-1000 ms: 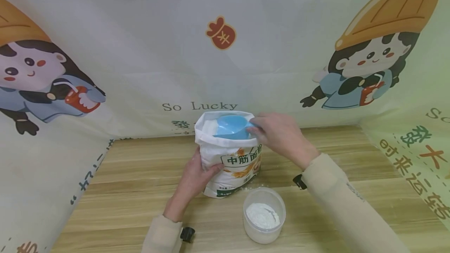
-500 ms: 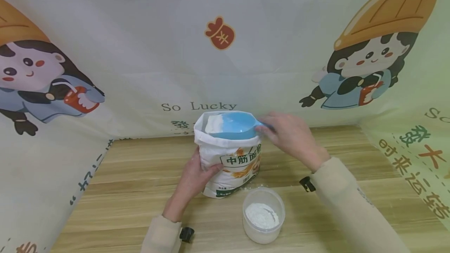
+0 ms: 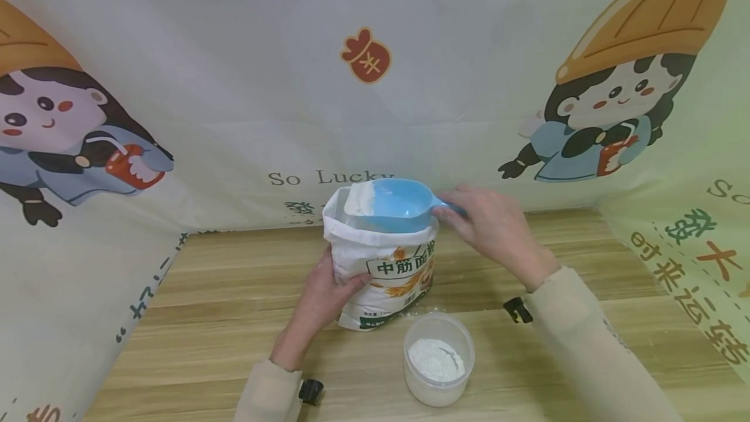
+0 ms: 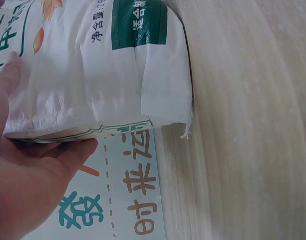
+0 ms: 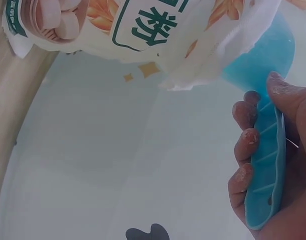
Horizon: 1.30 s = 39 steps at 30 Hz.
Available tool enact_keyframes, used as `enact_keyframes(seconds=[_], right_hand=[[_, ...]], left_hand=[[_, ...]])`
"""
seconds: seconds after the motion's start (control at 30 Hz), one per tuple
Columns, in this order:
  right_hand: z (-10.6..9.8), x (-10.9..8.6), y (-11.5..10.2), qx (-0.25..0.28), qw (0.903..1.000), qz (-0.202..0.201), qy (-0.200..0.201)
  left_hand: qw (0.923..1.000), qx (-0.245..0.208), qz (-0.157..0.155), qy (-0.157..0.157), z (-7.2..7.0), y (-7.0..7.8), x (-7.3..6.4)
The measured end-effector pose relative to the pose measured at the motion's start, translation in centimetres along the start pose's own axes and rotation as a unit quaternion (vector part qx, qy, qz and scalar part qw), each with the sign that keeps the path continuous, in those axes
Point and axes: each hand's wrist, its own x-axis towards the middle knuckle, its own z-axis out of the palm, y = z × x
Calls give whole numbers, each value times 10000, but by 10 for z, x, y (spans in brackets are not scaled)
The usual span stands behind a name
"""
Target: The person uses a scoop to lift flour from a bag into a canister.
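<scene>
The white bag [image 3: 383,256] is stood on the wooden table [image 3: 217,324] and gripped by the left hand [image 3: 328,286]. The blue scoop [image 3: 404,200] is held by its handle in the right hand [image 3: 495,226] at the bag's open top, with white powder [image 3: 360,199] at its tip; its bottom is hidden by the rim. A clear tub [image 3: 436,394] of powder is set near the bag's front. Behind, some writing [image 3: 300,208] on the cloth wall [image 3: 252,83] is blocked by the bag.

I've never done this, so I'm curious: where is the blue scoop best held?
Probably by its handle, coming from the person's right: it juts out past the rim of the white bag on that side, while the far end of its bowl carries white powder. The right hand grips it there.
</scene>
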Motion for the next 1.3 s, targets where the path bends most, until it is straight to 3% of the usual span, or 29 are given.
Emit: enact_keyframes(seconds=[0.4,1.03,1.3], right_hand=[[-13,-6,4,126,9995,160,251],[-34,-32,18,24,9955,-202,925],[-38,-46,27,-40,9951,-186,973]], left_hand=[[10000,30,29,36,1,0,0],[10000,44,49,-7,1,1,1],[10000,45,3,-4,1,0,1]])
